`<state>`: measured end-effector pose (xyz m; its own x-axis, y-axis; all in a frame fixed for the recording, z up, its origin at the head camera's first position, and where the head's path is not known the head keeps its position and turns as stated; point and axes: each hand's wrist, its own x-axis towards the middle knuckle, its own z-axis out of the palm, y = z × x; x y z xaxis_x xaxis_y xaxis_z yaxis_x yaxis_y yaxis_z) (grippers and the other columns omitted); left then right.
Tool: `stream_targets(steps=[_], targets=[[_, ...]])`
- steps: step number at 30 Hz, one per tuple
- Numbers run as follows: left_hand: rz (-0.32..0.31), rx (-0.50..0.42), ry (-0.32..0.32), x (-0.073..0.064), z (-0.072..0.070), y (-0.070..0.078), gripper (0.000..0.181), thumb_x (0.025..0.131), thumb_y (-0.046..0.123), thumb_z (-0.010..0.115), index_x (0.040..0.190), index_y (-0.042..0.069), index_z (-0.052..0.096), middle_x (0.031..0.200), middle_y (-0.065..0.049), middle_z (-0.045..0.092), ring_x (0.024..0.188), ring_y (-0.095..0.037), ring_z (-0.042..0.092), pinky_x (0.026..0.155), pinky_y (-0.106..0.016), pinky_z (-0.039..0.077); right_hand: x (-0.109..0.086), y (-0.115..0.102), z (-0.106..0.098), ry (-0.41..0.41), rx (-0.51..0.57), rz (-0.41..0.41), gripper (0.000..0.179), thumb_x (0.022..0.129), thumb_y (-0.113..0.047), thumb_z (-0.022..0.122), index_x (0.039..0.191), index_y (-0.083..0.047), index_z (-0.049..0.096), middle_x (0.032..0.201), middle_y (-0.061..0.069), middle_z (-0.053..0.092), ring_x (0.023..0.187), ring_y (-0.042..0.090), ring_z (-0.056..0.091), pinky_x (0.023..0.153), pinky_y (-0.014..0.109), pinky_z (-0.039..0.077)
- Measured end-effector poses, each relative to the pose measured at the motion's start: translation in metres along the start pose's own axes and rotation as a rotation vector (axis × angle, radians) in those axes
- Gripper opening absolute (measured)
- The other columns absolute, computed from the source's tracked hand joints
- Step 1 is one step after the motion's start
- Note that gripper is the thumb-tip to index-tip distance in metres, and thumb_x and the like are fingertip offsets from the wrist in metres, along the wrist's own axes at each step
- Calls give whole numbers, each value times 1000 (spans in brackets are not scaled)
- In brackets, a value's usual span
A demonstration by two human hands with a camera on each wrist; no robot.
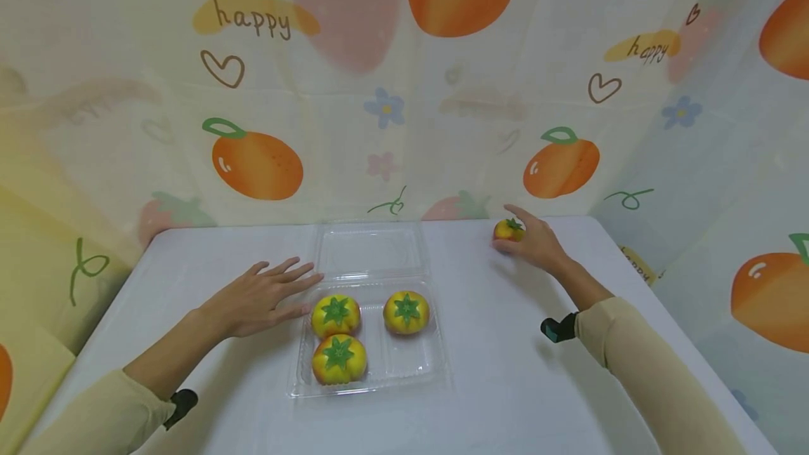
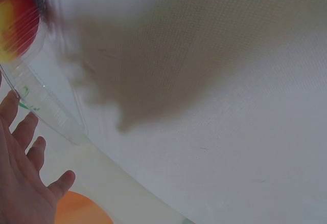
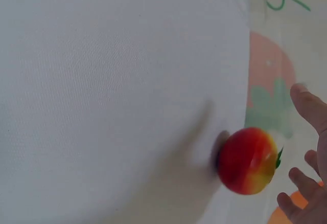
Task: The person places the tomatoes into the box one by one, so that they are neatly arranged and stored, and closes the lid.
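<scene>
A clear plastic clamshell box [image 1: 373, 390] lies on the table with its lid [image 1: 369, 251] folded back. Inside are three red-and-yellow persimmon-like fruits [image 1: 406, 312] with green star-shaped leaf tops, two on the left and one at the back right. My left hand [image 1: 268, 298] hovers by the box's left edge, fingers spread and holding nothing. Far back on the right, another such fruit [image 3: 247, 161] sits near the table's rear edge. Around it reaches my right hand [image 1: 537, 239], thumb and fingers spread; the right wrist view shows a gap between them and the fruit.
The white-covered table [image 1: 240, 399] ends at a fruit-printed curtain [image 1: 341, 132] behind it, which also hangs along both sides. Dark wrist devices [image 1: 559, 328] sit at both sleeve cuffs.
</scene>
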<state>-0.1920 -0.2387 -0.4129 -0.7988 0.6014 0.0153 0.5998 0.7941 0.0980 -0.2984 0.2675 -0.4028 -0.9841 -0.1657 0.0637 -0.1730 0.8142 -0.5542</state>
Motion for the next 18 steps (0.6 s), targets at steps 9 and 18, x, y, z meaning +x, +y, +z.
stream_targets(steps=[9,18], targets=[[-7,-10,-5,0,0,0,61,99,52,51,151,21,45,155,-9,42,145,-39,32,108,-69,29,2,21,2,-4,102,82,83,92,-30,73,156,-3,27,158,23,30,139,47,36,109,59,36],[-6,-13,-3,0,-1,2,61,98,53,51,151,21,46,155,-10,42,144,-40,32,109,-69,28,7,27,6,-35,213,231,84,95,-31,68,158,-4,19,160,25,24,141,47,33,111,56,35]])
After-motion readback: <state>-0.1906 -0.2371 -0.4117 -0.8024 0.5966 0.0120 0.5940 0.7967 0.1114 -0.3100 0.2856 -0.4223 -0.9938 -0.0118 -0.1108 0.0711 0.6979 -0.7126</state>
